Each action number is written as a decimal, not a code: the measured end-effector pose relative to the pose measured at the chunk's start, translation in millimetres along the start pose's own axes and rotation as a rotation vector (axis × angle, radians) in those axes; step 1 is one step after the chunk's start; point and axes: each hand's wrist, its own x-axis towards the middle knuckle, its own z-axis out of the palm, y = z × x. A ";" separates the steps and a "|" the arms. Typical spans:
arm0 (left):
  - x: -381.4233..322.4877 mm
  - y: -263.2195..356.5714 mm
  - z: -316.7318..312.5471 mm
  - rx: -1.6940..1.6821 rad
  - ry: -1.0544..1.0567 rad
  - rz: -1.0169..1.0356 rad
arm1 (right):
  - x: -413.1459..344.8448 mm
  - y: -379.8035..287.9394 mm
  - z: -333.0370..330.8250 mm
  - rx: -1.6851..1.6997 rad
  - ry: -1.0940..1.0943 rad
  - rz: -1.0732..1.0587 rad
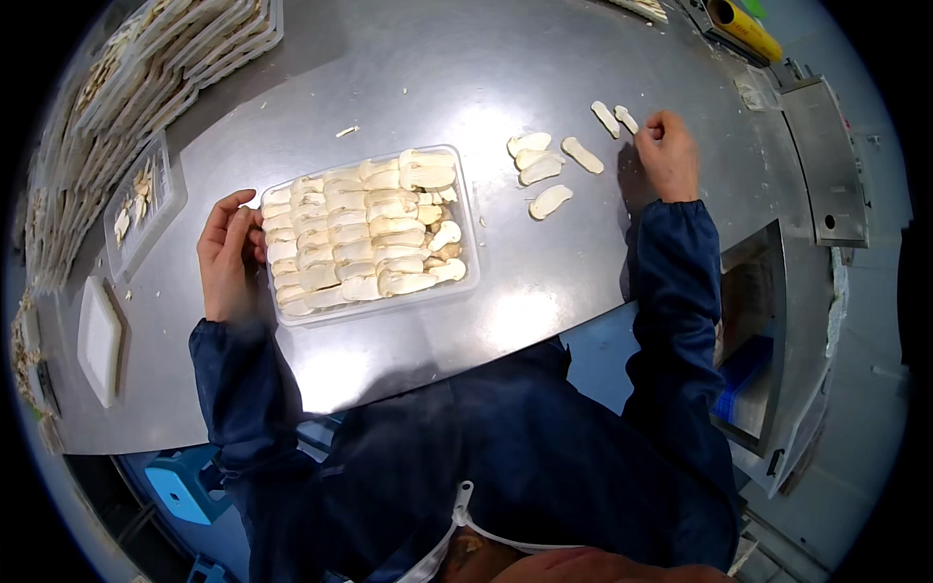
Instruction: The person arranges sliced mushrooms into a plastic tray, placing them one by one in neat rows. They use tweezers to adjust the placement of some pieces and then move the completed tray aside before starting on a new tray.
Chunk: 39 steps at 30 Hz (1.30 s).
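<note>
A clear plastic tray (472, 248) stands on the steel table in front of me, filled with overlapping rows of pale mushroom slices (353, 237). Less evenly laid pieces lie at its right end. My left hand (232, 240) is at the tray's left edge, fingers curled; whether they grip the rim is hidden. To the right of the tray, loose mushroom slices (550, 202) lie on the metal. My right hand (667, 149) is farther right with its fingers bent together, right beside a small mushroom slice (625, 119). Whether the fingertips hold that slice cannot be told.
Tall stacks of filled clear trays (146, 95) rise at the upper left. Near them are a tray with a few slices (175, 193) and a white block or lid (102, 342). A steel machine (824, 160) and a yellow roll (751, 29) are at the right.
</note>
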 end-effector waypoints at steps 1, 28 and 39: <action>0.1 -0.7 0.4 0.000 0.001 -0.002 | 2.1 9.5 -1.3 -0.052 0.066 -0.043; 3.4 0.4 -7.5 0.078 -0.061 0.015 | -75.3 -189.6 13.7 0.352 -0.071 -0.779; 5.2 -3.9 -11.3 0.078 -0.065 0.022 | -75.2 -192.9 24.3 0.308 -0.105 -0.793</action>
